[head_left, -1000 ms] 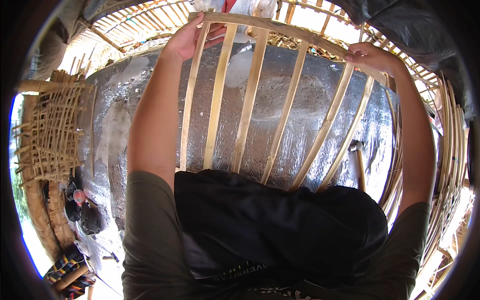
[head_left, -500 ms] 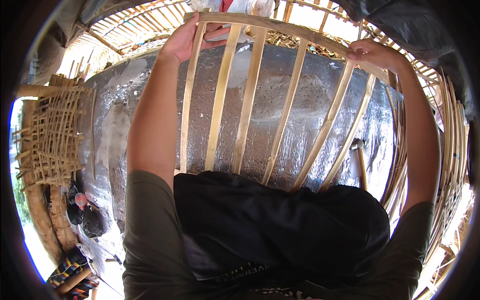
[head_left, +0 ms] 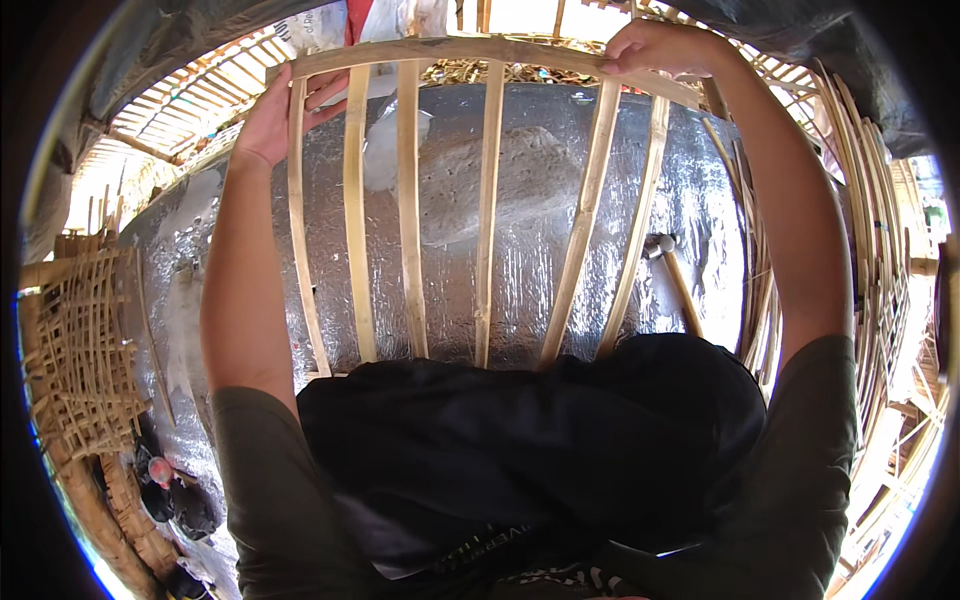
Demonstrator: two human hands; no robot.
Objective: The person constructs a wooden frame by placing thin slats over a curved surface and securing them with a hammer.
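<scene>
Shirt, black: front bears two short lines of small yellowish-green capital letters, slanted and partly lost in folds; below, larger pale lettering, bent by the cloth and cut by the lower picture edge. Sack or sheet, white, at the upper edge beside a red strip: dark printed letters, turned sideways, only partly visible.

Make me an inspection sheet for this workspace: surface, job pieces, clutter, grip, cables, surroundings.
Surface: silvery sheeting, with a rough grey patch.
Job's things: slatted frame, six light slats joined by a top strip.
Clutter: hammer on the sheeting, right of the slats.
Grip: left hand holds the strip's left end; right hand pinches it farther right.
Cables: nothing seen.
Surroundings: woven panel at left; many thin strips at right.
</scene>
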